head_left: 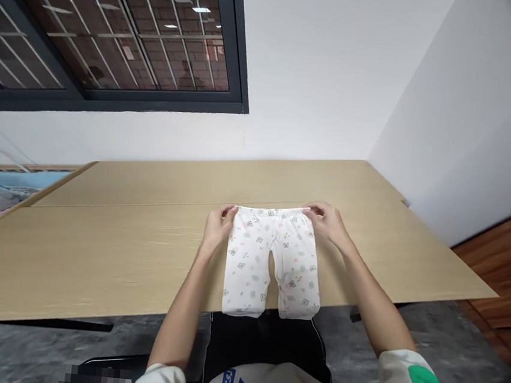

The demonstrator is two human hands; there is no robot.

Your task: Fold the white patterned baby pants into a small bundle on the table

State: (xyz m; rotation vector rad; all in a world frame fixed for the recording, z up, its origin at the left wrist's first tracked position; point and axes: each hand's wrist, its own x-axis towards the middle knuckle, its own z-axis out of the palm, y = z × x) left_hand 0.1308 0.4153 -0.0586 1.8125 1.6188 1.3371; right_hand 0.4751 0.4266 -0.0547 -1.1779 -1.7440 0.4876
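"Baby pants [271, 259], white with a small print: where are they lying?"

"They're lying flat on the bench [94, 272], legs pointing toward its near edge, cuffs just reaching over it."

"And the hands?"

"Left hand [218, 227] and right hand [327, 224] are gripping the waistband [271, 212] at its two ends, fingers [229, 212] clamping together on the fabric."

"What's beyond?"

"A barred window [108, 27] is sitting in the white wall [306, 88] past the far edge."
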